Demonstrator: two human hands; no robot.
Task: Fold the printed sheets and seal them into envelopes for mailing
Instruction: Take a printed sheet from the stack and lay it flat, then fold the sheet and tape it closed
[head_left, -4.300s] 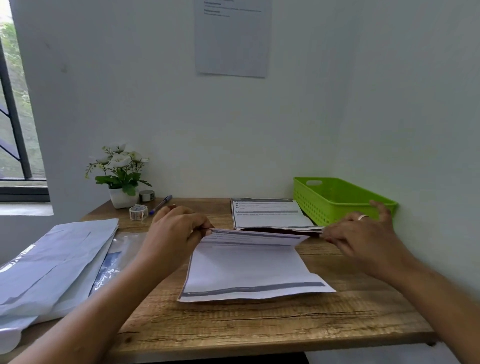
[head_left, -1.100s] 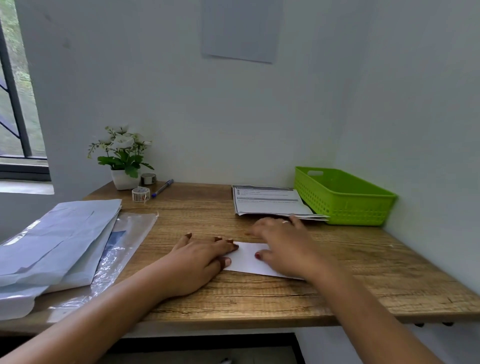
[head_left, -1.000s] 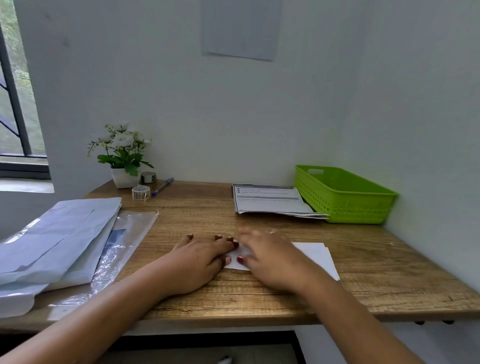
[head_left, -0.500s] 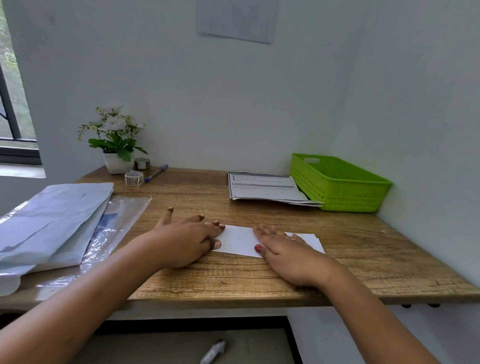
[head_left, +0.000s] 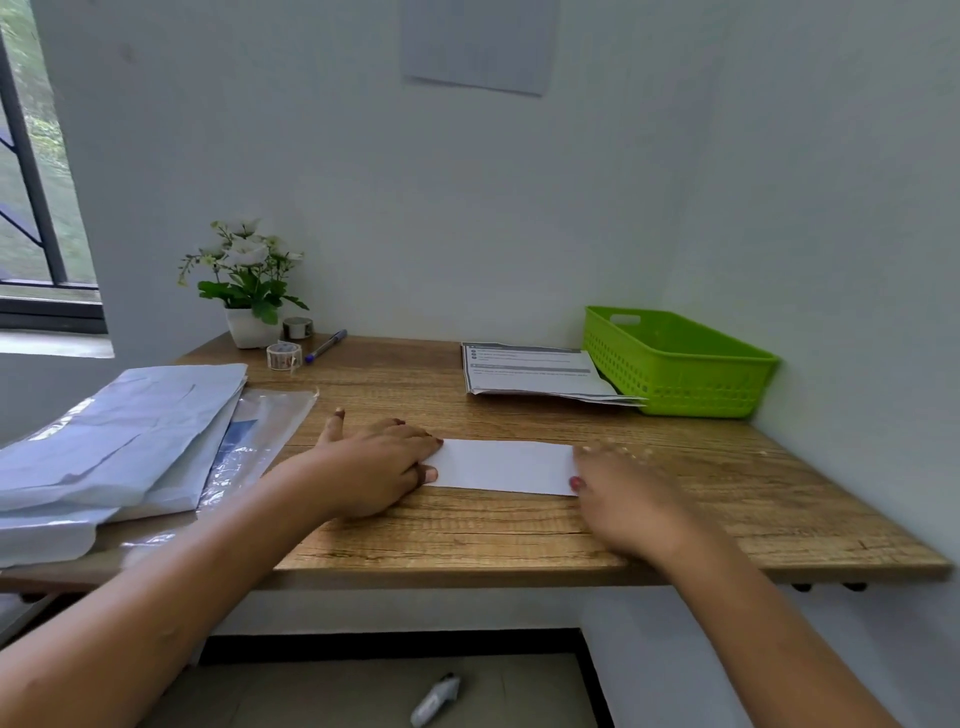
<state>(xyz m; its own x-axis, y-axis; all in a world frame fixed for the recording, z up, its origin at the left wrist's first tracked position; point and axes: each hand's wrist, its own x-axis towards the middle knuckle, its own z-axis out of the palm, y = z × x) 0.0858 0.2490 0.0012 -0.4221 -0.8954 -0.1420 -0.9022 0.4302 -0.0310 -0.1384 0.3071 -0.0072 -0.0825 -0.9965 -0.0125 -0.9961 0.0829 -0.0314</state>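
A folded white sheet lies flat as a narrow strip near the front of the wooden desk. My left hand presses down on its left end with flat fingers. My right hand, blurred by motion, lies flat over the strip's right end. A stack of printed sheets sits at the back of the desk. Large pale envelopes are piled at the left, partly over a clear plastic sleeve.
A green plastic basket stands at the back right against the wall. A potted plant, two tape rolls and a blue pen sit at the back left. A small object lies on the floor under the desk.
The sheet went from half open to a folded narrow strip. My right hand has slid right along the strip to its end. My left hand stayed on the left end.
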